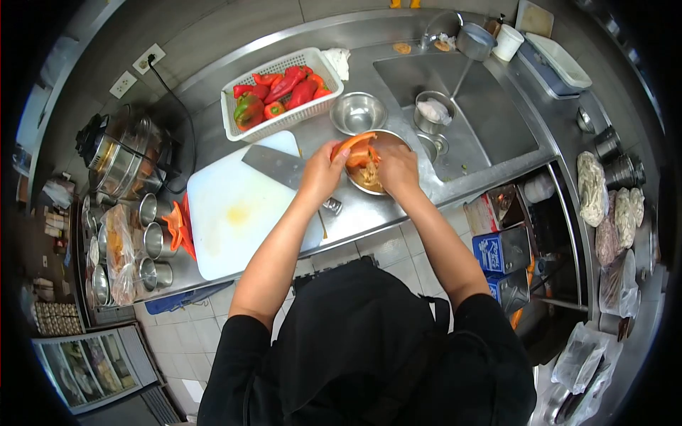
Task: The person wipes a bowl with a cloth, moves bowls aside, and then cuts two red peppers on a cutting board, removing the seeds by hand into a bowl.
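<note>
Over a metal bowl (389, 138) at the counter's front edge, my left hand (323, 172) is closed on a piece of orange-red bell pepper (357, 145). My right hand (399, 170) reaches into the same bowl with its fingers curled; what they pinch, if anything, is hidden. Pale pepper cores and seeds (369, 175) lie in the bowl beside those fingers. A cleaver (273, 165) rests on the white cutting board (231, 216), left of my left hand. Cut pepper pieces (177, 226) sit at the board's left side.
Behind the board stands a white basket (232, 117) of whole red peppers (285, 86). Another metal bowl (359, 113) sits behind the working one. Water runs into the sink (490, 117) at right, near a pot (432, 124). Small metal cups (155, 238) and a pot-like appliance (128, 153) occupy the left.
</note>
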